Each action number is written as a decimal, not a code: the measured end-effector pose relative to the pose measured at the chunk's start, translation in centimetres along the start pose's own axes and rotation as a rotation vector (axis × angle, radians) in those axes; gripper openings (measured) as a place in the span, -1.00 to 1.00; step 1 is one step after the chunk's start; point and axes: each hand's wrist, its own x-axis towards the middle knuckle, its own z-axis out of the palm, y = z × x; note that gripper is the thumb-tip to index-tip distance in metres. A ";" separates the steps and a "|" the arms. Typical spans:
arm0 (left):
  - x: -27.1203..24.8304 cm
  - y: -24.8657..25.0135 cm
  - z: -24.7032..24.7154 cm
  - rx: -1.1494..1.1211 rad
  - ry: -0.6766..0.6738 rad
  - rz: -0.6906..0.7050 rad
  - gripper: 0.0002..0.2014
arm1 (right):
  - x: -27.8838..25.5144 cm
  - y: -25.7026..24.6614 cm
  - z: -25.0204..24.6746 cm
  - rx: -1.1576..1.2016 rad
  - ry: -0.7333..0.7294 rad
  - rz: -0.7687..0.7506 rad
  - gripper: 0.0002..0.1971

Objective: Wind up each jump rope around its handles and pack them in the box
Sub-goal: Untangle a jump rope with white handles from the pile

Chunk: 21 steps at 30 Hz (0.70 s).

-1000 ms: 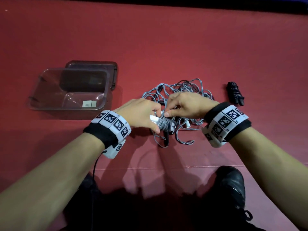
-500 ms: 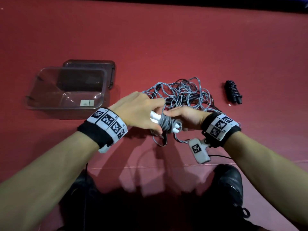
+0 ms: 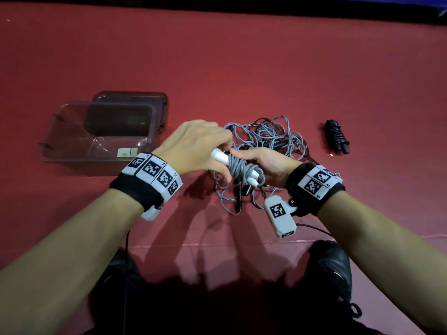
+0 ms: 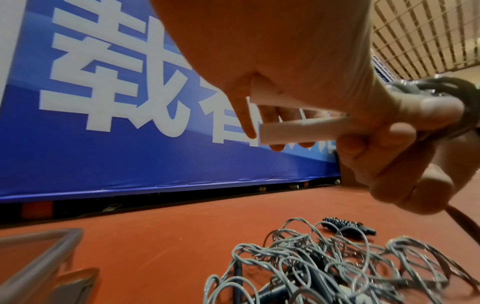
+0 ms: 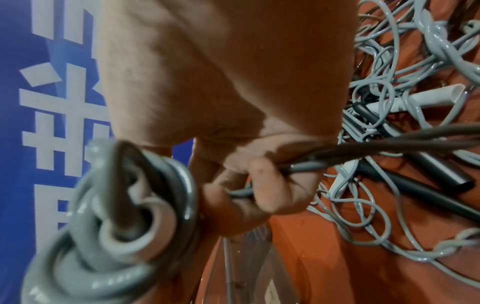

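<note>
Our left hand (image 3: pixel 193 146) grips the white handles (image 3: pixel 221 157), lying far-left to near-right, while our right hand (image 3: pixel 263 163), just right of them, pinches the grey rope (image 3: pixel 239 166).

You kneel on a red floor (image 3: pixel 242 56). On it sits a clear box (image 3: pixel 72 155), its lid (image 3: pixel 159 105) behind it and touching. To the right lies a grey rope tangle (image 3: pixel 273 131), and well apart, a wound black rope (image 3: pixel 337 136).
</note>
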 end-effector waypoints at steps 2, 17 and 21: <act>-0.2 0.3 0.1 -0.003 -0.041 -0.010 -0.36 | -0.1 0.1 0.2 -0.022 -0.003 0.012 -0.62; -1.4 0.1 0.6 -0.003 0.018 -0.066 -0.21 | 0.9 1.4 1.1 0.023 -0.047 0.016 -0.62; -1.4 0.3 0.7 0.064 -0.047 -0.101 -0.20 | 1.0 1.3 0.4 0.005 -0.076 0.026 -0.63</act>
